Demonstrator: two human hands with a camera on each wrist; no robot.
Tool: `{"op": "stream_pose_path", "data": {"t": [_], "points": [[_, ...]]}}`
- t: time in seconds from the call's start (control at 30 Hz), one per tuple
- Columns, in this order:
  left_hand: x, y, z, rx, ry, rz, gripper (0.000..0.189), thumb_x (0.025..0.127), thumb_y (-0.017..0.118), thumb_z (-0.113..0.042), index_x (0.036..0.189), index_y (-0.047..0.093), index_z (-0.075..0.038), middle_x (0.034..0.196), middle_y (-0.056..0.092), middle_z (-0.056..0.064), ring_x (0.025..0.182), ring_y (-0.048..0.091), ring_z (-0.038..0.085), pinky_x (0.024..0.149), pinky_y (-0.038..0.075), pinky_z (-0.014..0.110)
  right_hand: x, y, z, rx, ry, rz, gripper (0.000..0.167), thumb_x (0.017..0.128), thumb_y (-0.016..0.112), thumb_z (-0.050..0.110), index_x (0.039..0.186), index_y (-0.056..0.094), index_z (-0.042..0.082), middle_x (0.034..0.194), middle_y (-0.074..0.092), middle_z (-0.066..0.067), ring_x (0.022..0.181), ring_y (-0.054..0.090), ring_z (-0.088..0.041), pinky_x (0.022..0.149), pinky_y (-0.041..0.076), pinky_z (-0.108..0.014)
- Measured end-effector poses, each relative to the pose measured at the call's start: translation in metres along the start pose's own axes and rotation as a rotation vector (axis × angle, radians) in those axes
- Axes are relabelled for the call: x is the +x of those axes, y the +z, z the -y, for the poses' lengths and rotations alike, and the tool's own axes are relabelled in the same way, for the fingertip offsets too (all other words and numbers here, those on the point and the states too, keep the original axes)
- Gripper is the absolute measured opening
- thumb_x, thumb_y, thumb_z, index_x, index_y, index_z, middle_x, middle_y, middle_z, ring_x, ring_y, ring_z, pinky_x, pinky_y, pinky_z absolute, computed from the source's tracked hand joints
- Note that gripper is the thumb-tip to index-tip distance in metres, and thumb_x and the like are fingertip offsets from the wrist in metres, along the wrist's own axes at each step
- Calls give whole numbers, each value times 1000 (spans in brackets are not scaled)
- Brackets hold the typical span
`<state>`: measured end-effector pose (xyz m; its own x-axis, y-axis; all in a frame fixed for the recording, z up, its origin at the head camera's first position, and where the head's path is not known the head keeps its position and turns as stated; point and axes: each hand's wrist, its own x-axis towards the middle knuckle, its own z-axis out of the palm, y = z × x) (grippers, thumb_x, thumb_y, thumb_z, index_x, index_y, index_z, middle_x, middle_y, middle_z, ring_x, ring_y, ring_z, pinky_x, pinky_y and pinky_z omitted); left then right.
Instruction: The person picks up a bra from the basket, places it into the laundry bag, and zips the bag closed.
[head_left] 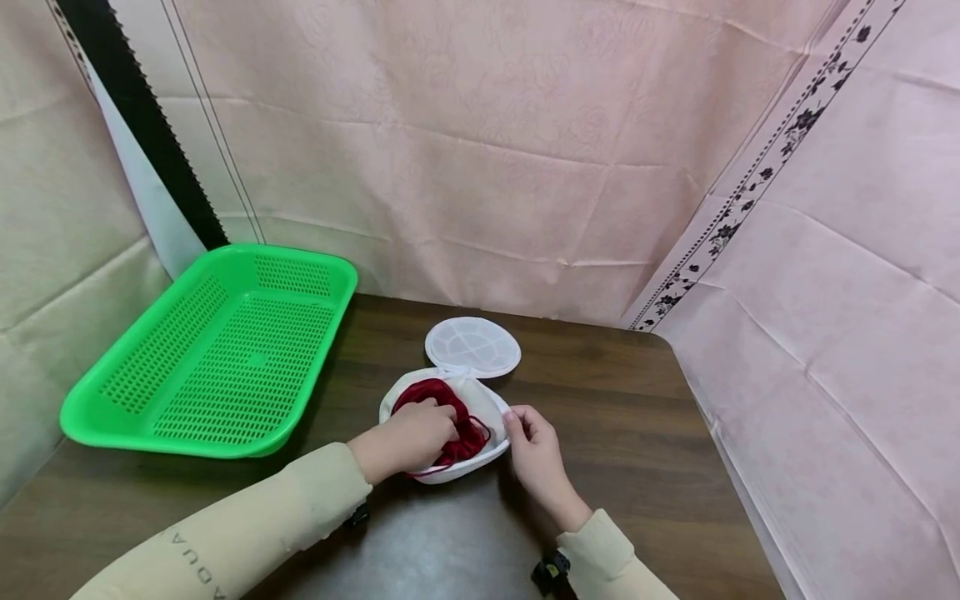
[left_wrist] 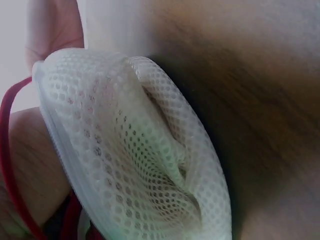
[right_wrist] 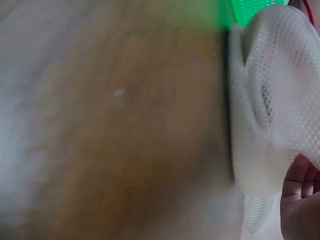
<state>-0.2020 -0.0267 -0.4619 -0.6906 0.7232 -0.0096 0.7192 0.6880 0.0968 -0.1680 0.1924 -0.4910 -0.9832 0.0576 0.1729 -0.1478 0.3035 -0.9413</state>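
Note:
A white mesh laundry bag (head_left: 486,406) stands on the table, its round lid (head_left: 472,347) folded back behind it. Inside lies a dark red velvety drawstring pouch (head_left: 429,390), a thin red cord hanging over the bag's front edge. My left hand (head_left: 417,433) reaches into the bag from the left, bent fingers gripping the pouch; their tips are hidden in the cloth. At the bag's right rim, my right hand (head_left: 534,450) pinches the edge between thumb and fingers. The mesh side (left_wrist: 125,150) fills much of the left wrist view, the red cord (left_wrist: 7,145) beside it.
A green plastic basket (head_left: 341,292) with slotted walls stands on the left of the dark wooden table (head_left: 622,433). Pale cloth curtains (head_left: 487,167) hang along the back and both sides, close to the table's edges.

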Motion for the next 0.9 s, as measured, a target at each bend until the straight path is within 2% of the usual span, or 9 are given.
{"op": "stream_pose_path", "data": {"t": [0.17, 0.3, 0.4, 0.5, 0.6, 0.7, 0.8, 0.9], "points": [[2, -5, -4, 67, -88, 43, 14, 96, 72, -11, 85, 79, -16, 101, 68, 6, 97, 63, 33, 76, 59, 48, 2, -4, 10, 36, -36, -31, 18, 110, 59, 8, 107, 72, -4, 91, 69, -13, 83, 60, -12, 75, 50, -22], [2, -9, -4, 81, -165, 81, 12, 99, 70, -12, 92, 80, -13, 108, 71, 8, 104, 64, 35, 84, 60, 52, 4, -6, 17, 66, -71, -38, 18, 109, 60, 8, 106, 71, -6, 91, 69, -15, 82, 60, -10, 74, 49, -21], [-1, -10, -3, 53, -172, 89, 9, 98, 72, -14, 95, 81, -15, 108, 71, 8, 104, 63, 34, 86, 59, 53, 3, -6, 17, 66, -60, -33, 18, 109, 61, 8, 106, 71, -6, 90, 70, -16, 81, 60, -9, 75, 49, -21], [-5, -11, 0, 12, -141, 65, 6, 94, 78, -17, 100, 81, -17, 105, 69, 6, 100, 63, 33, 85, 58, 52, 3, -6, 14, 61, -36, -31, 17, 108, 61, 6, 106, 71, -7, 90, 70, -15, 81, 60, -8, 76, 48, -20], [-11, -16, 6, -44, -93, 24, 23, 89, 82, -20, 112, 80, -17, 107, 69, 5, 100, 66, 31, 87, 58, 51, 3, -6, 10, 56, -24, -34, 16, 108, 61, 6, 105, 71, -6, 89, 69, -15, 81, 60, -8, 76, 48, -20], [-18, -26, 12, -120, -60, -19, 38, 88, 83, -22, 124, 77, -13, 115, 70, 6, 108, 68, 30, 93, 57, 50, 3, -6, 8, 57, -25, -35, 16, 108, 61, 6, 106, 72, -6, 90, 70, -15, 82, 60, -8, 77, 48, -20], [-22, -34, 19, -192, -70, -45, 51, 88, 85, -29, 133, 72, -10, 128, 69, 9, 120, 66, 30, 100, 55, 51, 4, -6, 7, 58, -23, -36, 17, 108, 61, 7, 106, 72, -6, 90, 70, -15, 82, 60, -9, 77, 48, -20], [-26, -37, 27, -225, -120, -59, 68, 86, 88, -40, 143, 66, -11, 140, 64, 12, 128, 60, 34, 106, 51, 53, 3, -6, 7, 54, -19, -36, 17, 108, 61, 6, 105, 72, -6, 89, 69, -15, 81, 59, -9, 76, 48, -20]]}}
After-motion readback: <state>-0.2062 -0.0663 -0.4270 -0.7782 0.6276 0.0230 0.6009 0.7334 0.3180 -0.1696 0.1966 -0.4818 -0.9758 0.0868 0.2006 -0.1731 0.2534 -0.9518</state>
